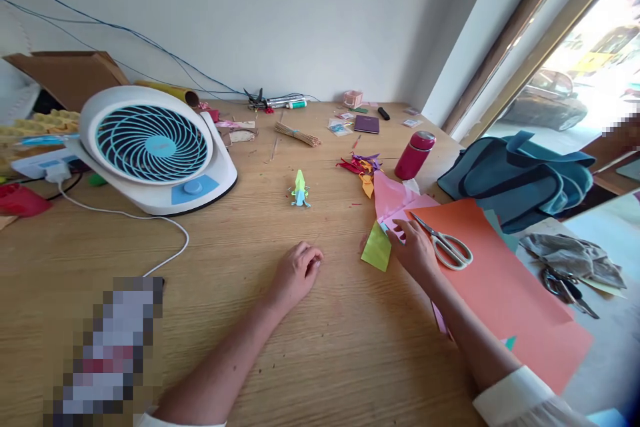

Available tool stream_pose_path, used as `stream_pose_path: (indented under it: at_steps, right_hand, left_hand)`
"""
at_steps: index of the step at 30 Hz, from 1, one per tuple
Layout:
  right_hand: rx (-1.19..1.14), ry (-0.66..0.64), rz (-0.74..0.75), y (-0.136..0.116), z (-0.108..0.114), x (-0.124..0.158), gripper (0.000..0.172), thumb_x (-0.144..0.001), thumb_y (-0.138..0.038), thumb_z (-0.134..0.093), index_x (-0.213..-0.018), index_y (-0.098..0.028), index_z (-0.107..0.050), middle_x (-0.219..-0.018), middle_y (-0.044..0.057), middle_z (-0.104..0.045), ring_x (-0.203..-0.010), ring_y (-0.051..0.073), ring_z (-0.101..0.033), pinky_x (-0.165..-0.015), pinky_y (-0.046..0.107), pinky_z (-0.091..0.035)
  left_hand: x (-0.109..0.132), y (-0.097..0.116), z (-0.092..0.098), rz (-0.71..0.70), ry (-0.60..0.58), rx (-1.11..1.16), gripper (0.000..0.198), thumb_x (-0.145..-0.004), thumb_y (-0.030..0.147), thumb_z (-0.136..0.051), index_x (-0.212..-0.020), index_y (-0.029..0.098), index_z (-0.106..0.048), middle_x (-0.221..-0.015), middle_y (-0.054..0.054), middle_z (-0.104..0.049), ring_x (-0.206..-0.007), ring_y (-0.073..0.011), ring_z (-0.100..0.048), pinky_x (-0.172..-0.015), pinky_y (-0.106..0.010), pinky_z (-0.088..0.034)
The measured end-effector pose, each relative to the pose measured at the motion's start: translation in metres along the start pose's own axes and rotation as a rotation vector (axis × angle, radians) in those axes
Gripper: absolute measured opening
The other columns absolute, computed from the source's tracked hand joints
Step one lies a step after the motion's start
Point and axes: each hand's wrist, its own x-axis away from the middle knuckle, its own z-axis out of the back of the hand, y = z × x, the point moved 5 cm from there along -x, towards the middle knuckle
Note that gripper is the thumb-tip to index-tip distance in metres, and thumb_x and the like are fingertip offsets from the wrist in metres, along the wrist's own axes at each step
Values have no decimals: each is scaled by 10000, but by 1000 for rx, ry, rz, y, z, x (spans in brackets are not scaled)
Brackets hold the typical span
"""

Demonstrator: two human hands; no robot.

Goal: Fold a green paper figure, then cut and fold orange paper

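My left hand rests on the wooden table with its fingers curled in, and nothing shows in it. At the right, my right hand is over a pile of coloured paper. Its fingers are a little apart and touch the pink paper near a small light blue piece. A yellow-green paper square lies just left of those fingers. Beside the right hand, scissors with pale handles lie on large orange paper. A small green and blue folded paper figure stands beyond my left hand.
A white fan stands at the left, its cable running toward a blurred-out object. A red bottle and a blue bag are at the right. Purple, red and orange paper pieces lie near the bottle. A stick bundle lies farther back.
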Motion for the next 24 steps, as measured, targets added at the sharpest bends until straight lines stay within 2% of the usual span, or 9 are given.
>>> stream_pose_path:
  at_steps: [4,7,9,11,13,15,17,20,24]
  right_hand:
    - [66,-16,-22,-9,-14,-23,368,-923,-358,-496,-1167,-114,-624,-997,155,-642,-827,262,-633,-738,376,-482]
    - [88,-82,72,-21,-16,-23,365,-893,-334,-561,-1235,-217,-606,-1073,100,-645,-981,250,-615,-855,342,-472]
    - [113,-101,90,-14,-7,-13,373,-886,-352,-575,-1243,-248,-601,-1121,87,-639,-1025,253,-600,-883,338,-467]
    - [158,-82,44,8,11,2,396,-894,-374,-552,-1254,-216,-593,-1165,122,-618,-1052,286,-585,-903,382,-457]
    - [225,-47,-64,44,32,17,413,-913,-396,-502,-1259,-189,-592,-1154,154,-609,-1042,311,-579,-878,416,-455]
    - [272,-51,-163,82,49,29,395,-902,-419,-489,-1163,-163,-639,-1041,162,-630,-977,314,-593,-803,407,-467]
    - [285,-103,-208,110,56,36,361,-854,-439,-535,-1035,-165,-684,-925,145,-644,-906,308,-606,-720,379,-466]
    - [290,-139,-262,129,54,37,360,-821,-457,-547,-1003,-182,-691,-949,141,-641,-831,289,-613,-673,368,-444]
    - [252,-130,-332,126,44,29,390,-812,-532,-538,-928,-187,-677,-942,131,-640,-776,265,-610,-630,344,-417]
  left_hand:
    - [1,-2,-1,-12,-3,10,168,-860,64,-518,-901,208,-593,-906,-23,-591,-832,-163,-600,-773,-278,-474]
    - [1,-2,-1,-26,-7,20,173,-862,62,-512,-903,208,-595,-902,-23,-585,-823,-161,-597,-768,-280,-473]
    - [2,-2,0,-32,-8,25,175,-864,62,-509,-906,208,-595,-900,-23,-584,-822,-161,-597,-765,-279,-472]
    - [2,-2,0,-37,-11,29,179,-857,56,-512,-904,208,-594,-899,-23,-588,-825,-161,-596,-765,-277,-470]
    - [1,-1,0,-39,-12,30,181,-847,50,-518,-891,207,-594,-895,-21,-592,-825,-161,-595,-763,-273,-467]
    - [1,0,1,-34,-8,29,177,-843,49,-522,-879,207,-593,-888,-18,-594,-819,-159,-592,-757,-270,-464]
    - [0,0,1,-27,-3,26,168,-844,55,-527,-869,208,-592,-879,-16,-595,-812,-159,-591,-753,-268,-461]
    - [0,1,1,-20,1,18,162,-843,59,-534,-861,210,-591,-871,-13,-596,-809,-158,-590,-756,-268,-460]
    - [1,1,1,-21,8,5,172,-845,56,-532,-874,213,-596,-878,-15,-600,-814,-159,-597,-762,-269,-466]
